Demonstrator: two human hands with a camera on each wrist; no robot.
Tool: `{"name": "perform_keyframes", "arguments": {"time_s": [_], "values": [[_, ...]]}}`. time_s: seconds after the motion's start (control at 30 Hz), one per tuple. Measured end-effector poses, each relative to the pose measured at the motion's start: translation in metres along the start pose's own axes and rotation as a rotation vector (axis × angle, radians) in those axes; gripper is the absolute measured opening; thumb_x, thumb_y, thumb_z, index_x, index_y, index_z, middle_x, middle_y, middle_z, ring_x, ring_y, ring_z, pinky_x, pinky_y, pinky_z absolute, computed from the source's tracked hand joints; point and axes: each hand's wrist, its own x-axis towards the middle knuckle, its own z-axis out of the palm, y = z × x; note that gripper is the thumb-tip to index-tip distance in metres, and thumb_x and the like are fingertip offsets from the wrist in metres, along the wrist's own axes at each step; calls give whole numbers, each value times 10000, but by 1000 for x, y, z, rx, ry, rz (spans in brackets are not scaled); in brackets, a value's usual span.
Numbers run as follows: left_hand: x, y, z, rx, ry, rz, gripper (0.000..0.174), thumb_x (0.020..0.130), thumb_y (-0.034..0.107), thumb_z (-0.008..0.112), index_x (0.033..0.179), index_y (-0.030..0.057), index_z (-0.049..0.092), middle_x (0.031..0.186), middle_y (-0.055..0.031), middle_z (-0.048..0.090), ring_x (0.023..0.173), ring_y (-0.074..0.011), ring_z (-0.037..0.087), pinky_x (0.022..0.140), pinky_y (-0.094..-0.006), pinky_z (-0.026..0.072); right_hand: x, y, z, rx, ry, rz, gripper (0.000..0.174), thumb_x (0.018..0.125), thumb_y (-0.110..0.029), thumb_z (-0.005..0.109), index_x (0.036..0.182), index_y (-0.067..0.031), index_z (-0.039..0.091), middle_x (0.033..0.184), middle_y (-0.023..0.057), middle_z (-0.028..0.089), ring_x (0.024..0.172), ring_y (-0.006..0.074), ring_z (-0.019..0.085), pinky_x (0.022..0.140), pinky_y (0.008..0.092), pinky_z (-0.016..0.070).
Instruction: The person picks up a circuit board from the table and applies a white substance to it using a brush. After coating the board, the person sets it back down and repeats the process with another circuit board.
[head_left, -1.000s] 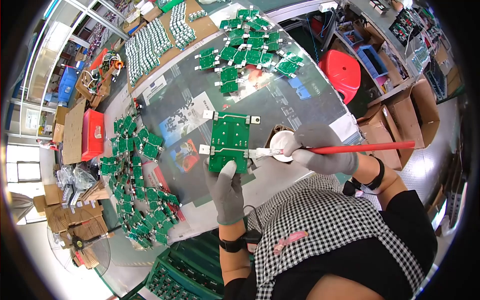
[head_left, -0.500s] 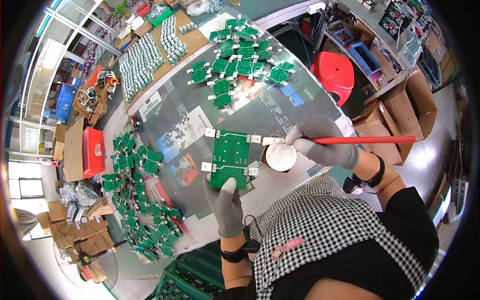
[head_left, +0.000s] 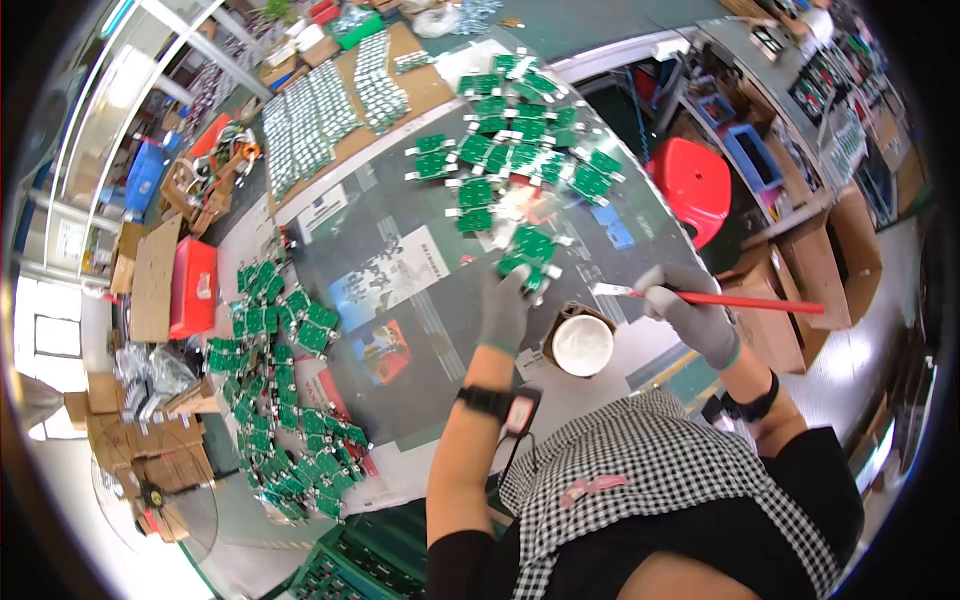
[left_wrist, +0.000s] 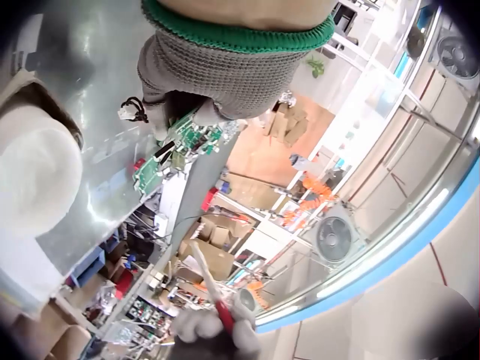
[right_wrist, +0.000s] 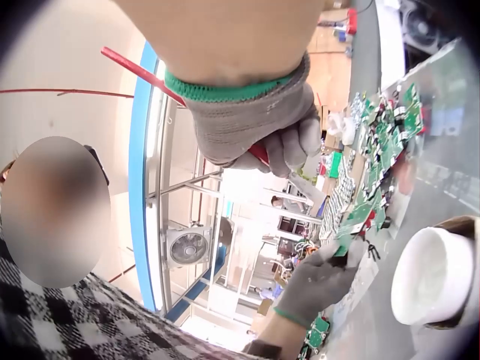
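My gloved left hand [head_left: 505,305] reaches forward over the table and grips the near edge of a green circuit board [head_left: 530,248] with metal tabs. That board is close to a group of similar circuit boards [head_left: 510,150]. In the left wrist view its underside components show beyond the fingers. My gloved right hand [head_left: 690,318] holds a brush [head_left: 750,300] by its red handle, pale bristles pointing left, above the table's right side. Between the hands stands a white round cup [head_left: 583,345] of whitish material, set in a brown holder [head_left: 552,340].
Many more circuit boards [head_left: 290,400] are heaped on the table's left side. Rows of small parts lie on cardboard [head_left: 340,150] at the far end. A red stool [head_left: 690,190] and open cartons [head_left: 825,245] stand to the right, a red bin [head_left: 195,290] to the left.
My left hand has carried the circuit board forward, from in front of me toward the far group. The brush has left the board's tab and the cup, moving right with my right hand.
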Motion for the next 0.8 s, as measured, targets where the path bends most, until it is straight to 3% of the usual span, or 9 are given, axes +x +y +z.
{"name": "perform_keyframes", "arguments": {"time_s": [0.13,0.17,0.23,0.33,0.4,0.5,0.6,0.67,0.8], "values": [[89,-53,-15,-100,-32,28,277,910,83,436,1177,58,505,1032,-81,574,904,-201,605,750,-406,584,0,1,3,-48,73,-59,168,864,-99,498,867,12,624,666,1,551,608,59,482,548,228,389],[105,-63,-29,80,-57,-83,291,915,122,455,1196,63,497,1062,-93,559,924,-215,590,756,-444,580,-4,5,11,6,119,-108,163,856,-90,493,856,15,617,635,8,538,584,66,477,535,233,379],[59,-26,-7,70,267,-98,303,908,157,491,1197,68,500,1035,-103,560,908,-229,586,732,-386,570,-1,3,9,-83,141,-95,146,850,-97,490,833,9,590,591,22,521,539,79,470,531,236,380],[73,-83,-101,1011,607,659,327,897,196,535,1199,72,510,975,-88,571,922,-225,586,702,-342,545,6,20,4,-51,116,-41,148,849,-110,493,832,8,580,589,29,516,535,87,478,537,237,388],[-22,-28,-143,1223,922,906,471,860,291,634,1214,10,501,1071,-125,558,934,-180,571,762,-292,519,-1,22,12,-65,69,-12,170,862,-151,498,849,0,575,594,27,503,540,92,474,550,242,390],[-135,52,-149,606,1525,704,352,891,371,594,1085,78,577,1006,-68,631,835,-151,624,698,-284,508,-1,21,20,-51,-3,35,194,870,-181,516,872,1,581,607,34,514,551,99,482,562,245,402],[-170,-8,-338,1570,2009,310,533,881,466,538,1205,43,549,1156,-131,604,1091,-293,558,953,-406,437,-2,17,31,46,-4,104,189,875,-159,522,899,12,600,635,50,549,582,110,515,577,249,429],[-188,-4,-337,1328,1743,-54,460,874,364,569,1195,35,559,1196,-176,571,1180,-310,482,1006,-436,378,0,10,37,99,-38,116,140,863,-84,509,873,15,608,660,32,563,575,88,510,553,240,429],[-191,-9,-302,1281,1395,167,383,862,251,565,1185,45,561,1196,-169,564,1186,-334,468,1002,-446,380,-2,13,36,138,-122,149,130,856,-65,513,874,-2,625,663,11,564,580,59,502,531,217,414]]}}
